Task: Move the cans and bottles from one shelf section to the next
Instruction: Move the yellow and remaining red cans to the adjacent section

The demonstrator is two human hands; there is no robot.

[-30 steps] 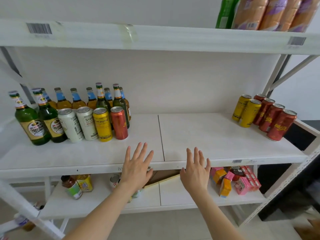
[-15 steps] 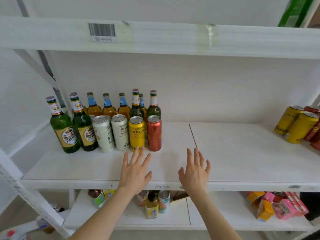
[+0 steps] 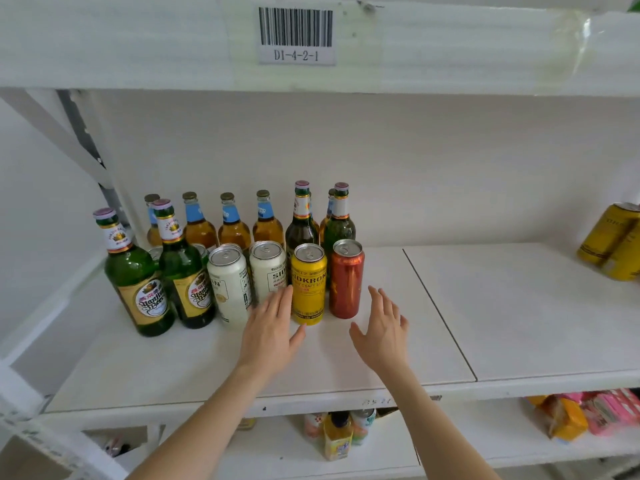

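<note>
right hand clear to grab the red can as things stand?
Probably yes. The right hand is open just right of the red can, which stands at the row's end with bare shelf beside it; nothing sits between them.

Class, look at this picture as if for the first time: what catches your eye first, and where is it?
Two open hands, left and right, reach toward a yellow can and a red can at the front of a white shelf. Green bottles stand left of them, amber bottles behind. A barcode label sits overhead.
</note>
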